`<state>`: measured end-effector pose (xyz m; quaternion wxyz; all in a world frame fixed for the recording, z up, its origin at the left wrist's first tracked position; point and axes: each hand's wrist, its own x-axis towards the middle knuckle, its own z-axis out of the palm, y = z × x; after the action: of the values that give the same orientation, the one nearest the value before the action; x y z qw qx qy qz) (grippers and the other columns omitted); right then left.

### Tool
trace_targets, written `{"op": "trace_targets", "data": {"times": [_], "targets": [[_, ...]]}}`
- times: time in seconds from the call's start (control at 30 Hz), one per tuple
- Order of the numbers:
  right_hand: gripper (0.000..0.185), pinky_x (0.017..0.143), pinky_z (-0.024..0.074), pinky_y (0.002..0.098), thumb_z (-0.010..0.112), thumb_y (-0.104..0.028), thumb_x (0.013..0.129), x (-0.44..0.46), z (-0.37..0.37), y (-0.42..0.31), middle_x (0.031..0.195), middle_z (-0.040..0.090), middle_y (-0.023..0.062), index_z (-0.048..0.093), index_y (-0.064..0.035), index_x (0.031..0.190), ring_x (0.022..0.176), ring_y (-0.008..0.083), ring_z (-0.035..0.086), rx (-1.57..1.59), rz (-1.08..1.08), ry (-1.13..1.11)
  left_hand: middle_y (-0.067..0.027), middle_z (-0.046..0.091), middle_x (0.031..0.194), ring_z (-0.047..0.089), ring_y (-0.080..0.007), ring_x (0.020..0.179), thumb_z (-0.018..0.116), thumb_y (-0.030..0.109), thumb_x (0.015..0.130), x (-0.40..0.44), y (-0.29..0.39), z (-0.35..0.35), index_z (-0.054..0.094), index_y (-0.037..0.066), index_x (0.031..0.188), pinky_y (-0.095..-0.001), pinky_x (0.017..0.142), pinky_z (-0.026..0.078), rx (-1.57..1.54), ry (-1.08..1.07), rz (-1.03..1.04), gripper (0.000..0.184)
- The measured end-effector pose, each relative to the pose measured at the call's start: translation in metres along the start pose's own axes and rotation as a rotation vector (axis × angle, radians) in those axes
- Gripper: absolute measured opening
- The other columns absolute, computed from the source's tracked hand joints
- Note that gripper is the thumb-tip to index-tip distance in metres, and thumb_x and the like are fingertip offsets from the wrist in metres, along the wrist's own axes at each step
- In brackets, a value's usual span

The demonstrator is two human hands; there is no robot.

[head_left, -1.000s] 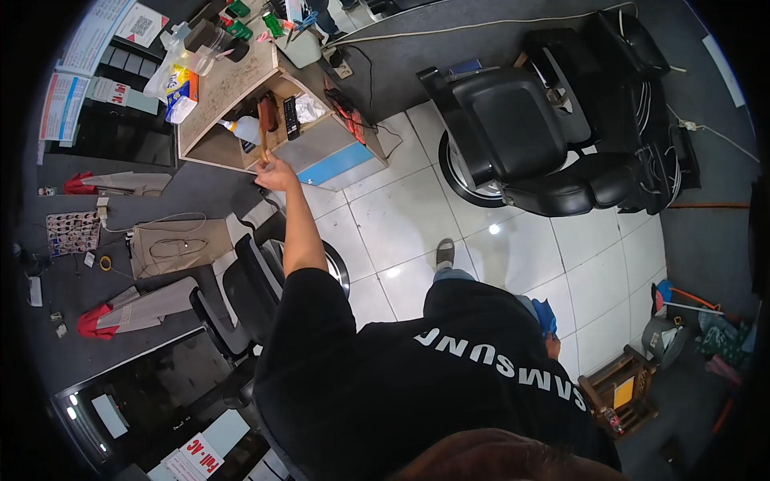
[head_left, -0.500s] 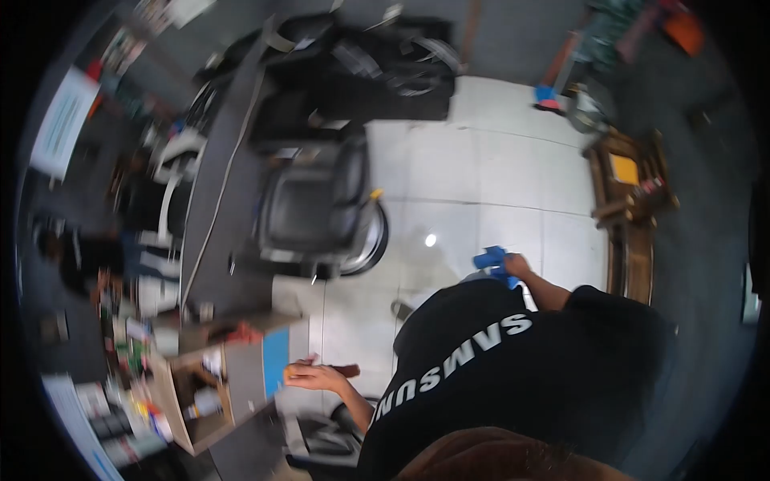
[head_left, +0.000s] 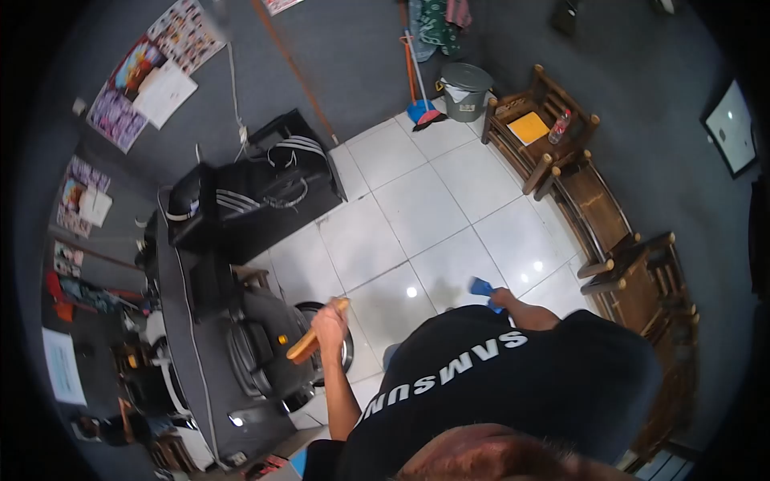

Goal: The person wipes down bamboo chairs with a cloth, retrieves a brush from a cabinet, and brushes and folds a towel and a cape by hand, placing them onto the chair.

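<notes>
Wooden-handled and brown-bristled, the brush (head_left: 303, 348) is slanting across my view beside the black swivel chair (head_left: 250, 349), above the floor. I am seeing the left hand (head_left: 329, 327) gripping it near its far end, fingers wrapped around the handle. The right hand (head_left: 500, 299) is clasping a blue item (head_left: 482, 289), too blurred to identify, over the white tiles (head_left: 449, 260). Farther off, a lidded bin (head_left: 465, 90) is standing between a broom (head_left: 417, 84) and a bamboo chair (head_left: 521, 152), which is holding a yellow pad (head_left: 528, 128) and a bottle (head_left: 560, 127).
</notes>
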<state>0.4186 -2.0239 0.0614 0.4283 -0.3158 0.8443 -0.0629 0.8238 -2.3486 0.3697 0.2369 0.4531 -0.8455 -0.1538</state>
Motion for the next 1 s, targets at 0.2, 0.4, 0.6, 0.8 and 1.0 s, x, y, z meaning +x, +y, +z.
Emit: {"op": "trace_targets", "data": {"times": [0.2, 0.4, 0.6, 0.8, 1.0], "targets": [[0.049, 0.094, 0.052, 0.047, 0.047, -0.043, 0.096, -0.006, -0.028, 0.071, 0.106, 0.069, 0.0262, 0.071, -0.0011, 0.104, 0.106, 0.0414, 0.066, 0.256, 0.289, 0.37, -0.0089, 0.064, 0.063, 0.06, -0.0178, 0.057, 0.058, 0.039, 0.1, 0.09, 0.0, 0.101, 0.067, 0.002, 0.076, -0.038, 0.059, 0.048, -0.019, -0.254, -0.025, 0.045], [0.046, 0.09, 0.0537, 0.0457, 0.051, -0.041, 0.093, -0.029, -0.016, 0.122, 0.107, 0.071, 0.0221, 0.072, -0.0025, 0.109, 0.104, 0.036, 0.069, 0.47, 0.544, 0.216, -0.0079, 0.062, 0.06, 0.061, -0.019, 0.057, 0.064, 0.039, 0.095, 0.116, 0.015, 0.187, 0.066, 0.001, 0.072, -0.0372, 0.058, 0.049, -0.317, -0.599, -0.453, 0.045], [0.049, 0.093, 0.0521, 0.0431, 0.059, -0.044, 0.092, -0.026, -0.058, 0.083, 0.111, 0.071, 0.0196, 0.069, -0.0024, 0.116, 0.108, 0.0323, 0.067, 0.643, 0.745, -0.001, -0.0253, 0.069, 0.097, 0.065, -0.046, 0.097, 0.06, 0.048, 0.092, 0.074, -0.058, 0.337, 0.057, 0.007, 0.107, -0.0548, 0.08, 0.051, 0.013, -0.968, -0.179, 0.043], [0.051, 0.079, 0.0549, 0.0402, 0.058, -0.051, 0.092, 0.048, -0.136, 0.099, 0.1, 0.073, 0.0165, 0.07, -0.0043, 0.11, 0.097, 0.026, 0.071, 0.412, 0.654, 0.24, -0.0283, 0.06, 0.121, 0.061, -0.0458, 0.108, 0.049, 0.044, 0.099, 0.169, -0.05, 0.433, 0.046, 0.002, 0.132, -0.0469, 0.095, 0.046, 0.37, -1.4, 0.226, 0.054], [0.07, 0.086, 0.0525, 0.0447, 0.034, -0.066, 0.097, 0.174, -0.275, 0.128, 0.099, 0.074, 0.0161, 0.073, -0.0082, 0.105, 0.101, 0.0331, 0.069, 0.748, 0.631, 0.547, -0.0339, 0.061, 0.101, 0.062, -0.0492, 0.094, 0.058, 0.038, 0.099, 0.415, 0.03, 0.511, 0.045, -0.006, 0.11, -0.0506, 0.079, 0.05, -0.148, -0.823, -0.217, 0.047]]}}
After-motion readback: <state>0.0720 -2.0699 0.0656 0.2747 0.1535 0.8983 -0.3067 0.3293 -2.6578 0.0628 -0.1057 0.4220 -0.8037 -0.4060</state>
